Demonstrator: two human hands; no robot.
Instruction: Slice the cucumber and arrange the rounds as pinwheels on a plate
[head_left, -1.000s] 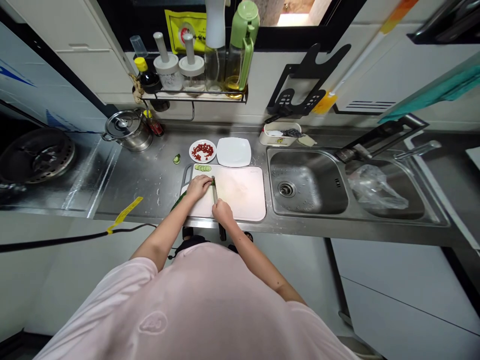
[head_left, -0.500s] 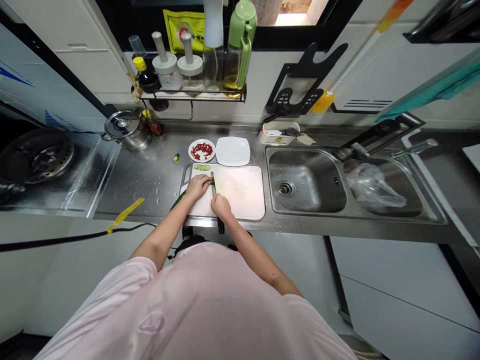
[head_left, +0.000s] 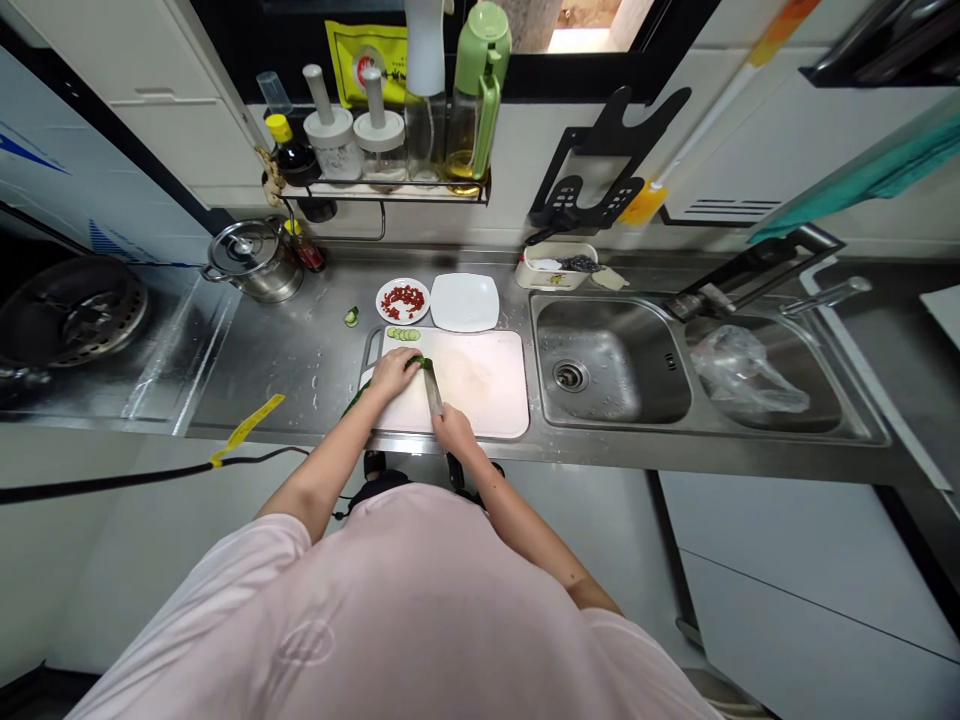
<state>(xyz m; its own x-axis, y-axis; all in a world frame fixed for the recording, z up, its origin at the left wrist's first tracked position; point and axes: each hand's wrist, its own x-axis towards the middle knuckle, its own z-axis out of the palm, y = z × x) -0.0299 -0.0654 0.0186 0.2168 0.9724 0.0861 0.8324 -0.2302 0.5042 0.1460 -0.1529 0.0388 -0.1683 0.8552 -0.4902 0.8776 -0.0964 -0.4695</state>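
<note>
My left hand (head_left: 394, 373) clamps a cucumber (head_left: 356, 402) to the white cutting board (head_left: 480, 385), lower centre of frame, its middle hidden by my fingers; just apart, my right hand (head_left: 454, 430) grips a kitchen knife (head_left: 433, 392).

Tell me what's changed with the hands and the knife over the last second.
The right hand has moved slightly toward the person's right, swinging the handle of the kitchen knife that way, so the blade now slants more across the cutting board. Nothing was taken up or let go. The left hand stays on the cucumber, and the cucumber slices stay put.
</note>
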